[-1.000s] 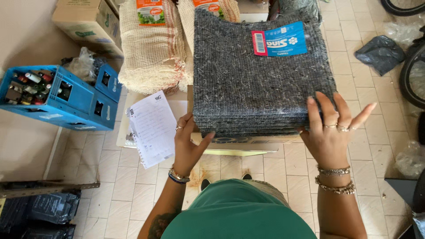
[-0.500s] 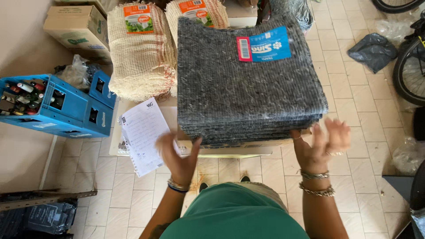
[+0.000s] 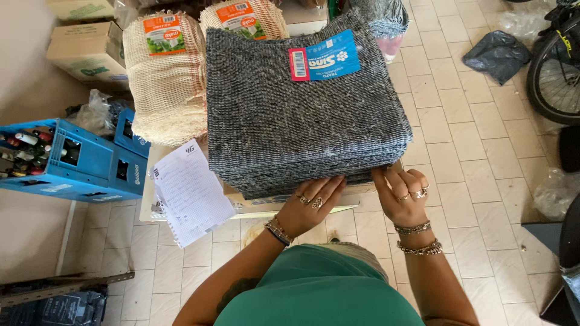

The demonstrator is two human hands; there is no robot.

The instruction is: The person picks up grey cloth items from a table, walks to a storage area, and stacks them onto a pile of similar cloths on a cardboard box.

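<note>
Cloths [image 3: 302, 115], grey and folded into a thick square stack, sit on a worktop [image 3: 254, 208] of which only a pale front edge shows beneath them. A red and blue label [image 3: 324, 58] lies on the stack's far side. At the stack's near edge the left hand [image 3: 311, 204] lies flat, fingers stretched along the lower layers and not closed on anything. Just right of it, at the stack's near right corner, the right hand [image 3: 403, 194] curls its fingers against the edge of the layers; whether it pinches any of them I cannot tell. Left of the stack, a written notepad [image 3: 190, 193] hangs over the worktop's edge. Beyond the pad, beside the stack's far left corner, stand two cream mesh bundles [image 3: 166, 78]. Further left is a blue crate [image 3: 78, 160] of bottles, with a cardboard box [image 3: 87, 51] behind it. Pale floor tiles [image 3: 471, 139] spread right of the stack, where a dark bag [image 3: 498, 54] lies and a bicycle wheel [image 3: 553, 72] stands.
</note>
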